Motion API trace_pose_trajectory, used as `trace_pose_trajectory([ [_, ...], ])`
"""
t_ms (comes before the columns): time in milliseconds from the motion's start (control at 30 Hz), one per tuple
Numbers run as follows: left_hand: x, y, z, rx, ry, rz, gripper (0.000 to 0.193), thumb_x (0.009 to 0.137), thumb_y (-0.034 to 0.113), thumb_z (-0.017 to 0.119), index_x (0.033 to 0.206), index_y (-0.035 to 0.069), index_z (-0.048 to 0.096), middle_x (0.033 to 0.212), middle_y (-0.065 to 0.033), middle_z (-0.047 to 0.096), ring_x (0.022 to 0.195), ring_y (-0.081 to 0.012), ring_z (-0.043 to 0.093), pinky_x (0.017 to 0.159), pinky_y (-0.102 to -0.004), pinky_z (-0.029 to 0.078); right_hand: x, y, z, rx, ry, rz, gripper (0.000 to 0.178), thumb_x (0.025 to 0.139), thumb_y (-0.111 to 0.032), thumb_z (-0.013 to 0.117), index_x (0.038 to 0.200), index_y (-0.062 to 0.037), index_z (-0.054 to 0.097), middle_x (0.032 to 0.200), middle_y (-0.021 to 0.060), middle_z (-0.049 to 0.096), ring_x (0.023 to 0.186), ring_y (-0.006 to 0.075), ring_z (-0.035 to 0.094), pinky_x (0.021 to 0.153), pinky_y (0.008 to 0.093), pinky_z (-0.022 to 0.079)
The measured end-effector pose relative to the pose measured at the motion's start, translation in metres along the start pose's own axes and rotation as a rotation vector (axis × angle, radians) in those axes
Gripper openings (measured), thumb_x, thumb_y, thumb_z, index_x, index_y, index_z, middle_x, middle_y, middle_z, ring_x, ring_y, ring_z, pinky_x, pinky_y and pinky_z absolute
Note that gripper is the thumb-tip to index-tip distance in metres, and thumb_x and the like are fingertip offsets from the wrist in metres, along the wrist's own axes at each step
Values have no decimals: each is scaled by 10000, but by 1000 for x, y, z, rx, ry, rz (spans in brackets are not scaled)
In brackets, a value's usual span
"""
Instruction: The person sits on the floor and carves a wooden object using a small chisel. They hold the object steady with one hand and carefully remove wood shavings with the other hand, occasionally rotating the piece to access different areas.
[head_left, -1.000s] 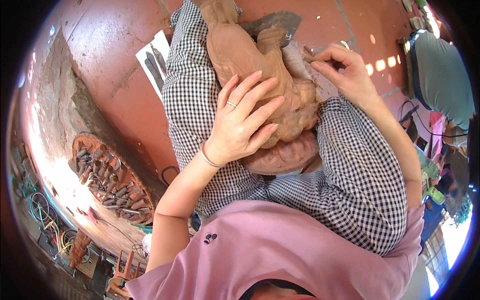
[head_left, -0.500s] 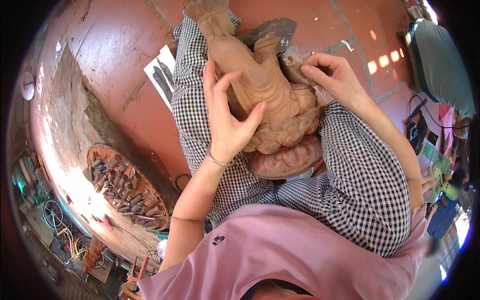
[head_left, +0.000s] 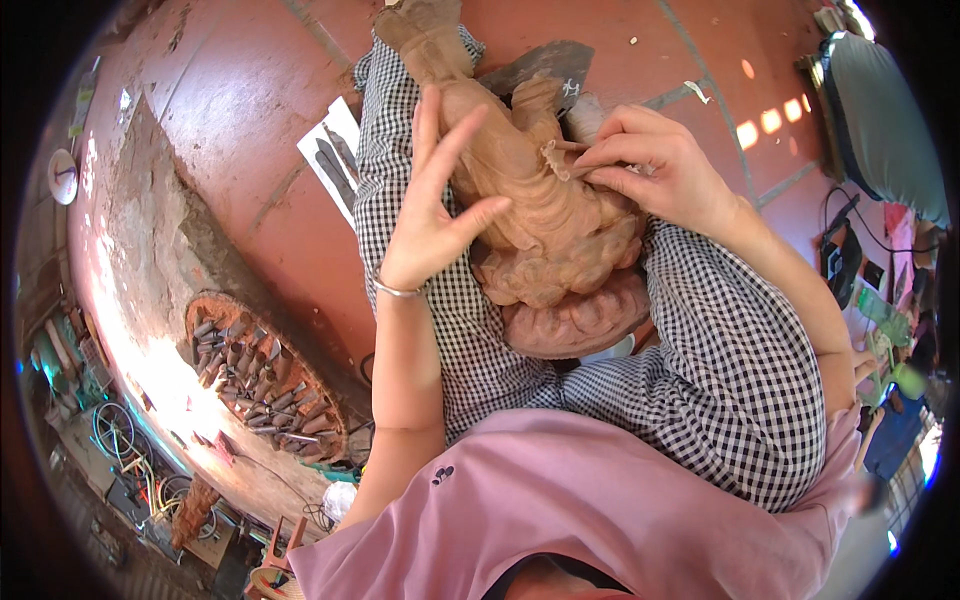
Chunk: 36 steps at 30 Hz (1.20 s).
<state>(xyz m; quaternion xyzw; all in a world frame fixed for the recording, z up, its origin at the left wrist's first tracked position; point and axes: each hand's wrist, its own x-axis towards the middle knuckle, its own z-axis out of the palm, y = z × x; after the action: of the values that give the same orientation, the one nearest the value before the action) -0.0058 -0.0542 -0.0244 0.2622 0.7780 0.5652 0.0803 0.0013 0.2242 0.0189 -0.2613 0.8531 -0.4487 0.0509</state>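
Right hand (head_left: 655, 165) is pinching a small curled brown scrap (head_left: 556, 160) between thumb and fingers — its material is staying unclear at this size. Around and below the pinch, the carved wooden sculpture (head_left: 560, 240) is lying across the lap, its narrow end pointing up and left of the grip, its knobbly mass sitting below. Cannot tell whether the scrap is touching the wood. Left of the pinch, the left hand (head_left: 430, 225) is spreading open, gripping nothing, beside the sculpture's left flank — contact cannot be told. Beyond the grip, a dark grey flat piece (head_left: 545, 62) is lying by the sculpture. Farther left, past the checked trousers (head_left: 390, 180), dark slender tools (head_left: 332, 165) are lying on a white sheet (head_left: 328, 122); lower left, short carving tools (head_left: 265, 385) are resting in a log's (head_left: 160, 220) hollow.
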Motion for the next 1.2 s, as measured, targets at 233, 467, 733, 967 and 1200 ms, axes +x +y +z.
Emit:
trace_pose_trajectory([
  [233,13,-22,9,-247,359,-181,457,948,177,634,1375,55,529,1517,-170,390,1394,-270,390,1137,-371,323,9,-6,14,-123,-79,-182,168,730,-114,785,872,-50,720,870,41,634,789,227,608,670,322,504],
  [467,21,-23,24,-279,507,-166,334,993,140,555,1304,22,578,1455,-154,478,1339,-255,456,1116,-353,350,20,-6,17,-157,-179,-309,162,747,-138,720,858,-66,626,826,37,564,781,226,584,676,346,502],
  [733,22,-31,28,-358,560,-199,332,1016,126,505,1324,12,551,1432,-146,496,1324,-238,461,1104,-345,360,23,-25,38,-271,-152,-345,123,751,-131,666,831,-56,610,838,50,565,794,231,604,608,328,527],
  [967,26,-38,31,-549,658,-323,345,1031,110,477,1351,-15,507,1318,-105,565,1183,-165,536,1003,-274,428,33,-29,46,-382,-145,-388,109,735,-115,629,817,-47,603,873,30,584,806,194,629,581,299,530],
  [1200,21,-42,26,-806,699,-331,348,1033,111,473,1355,-22,491,1301,-94,570,1156,-143,540,980,-260,437,24,-29,40,-312,-159,-369,224,750,-83,623,963,-24,656,914,56,589,829,206,626,619,301,542],
])
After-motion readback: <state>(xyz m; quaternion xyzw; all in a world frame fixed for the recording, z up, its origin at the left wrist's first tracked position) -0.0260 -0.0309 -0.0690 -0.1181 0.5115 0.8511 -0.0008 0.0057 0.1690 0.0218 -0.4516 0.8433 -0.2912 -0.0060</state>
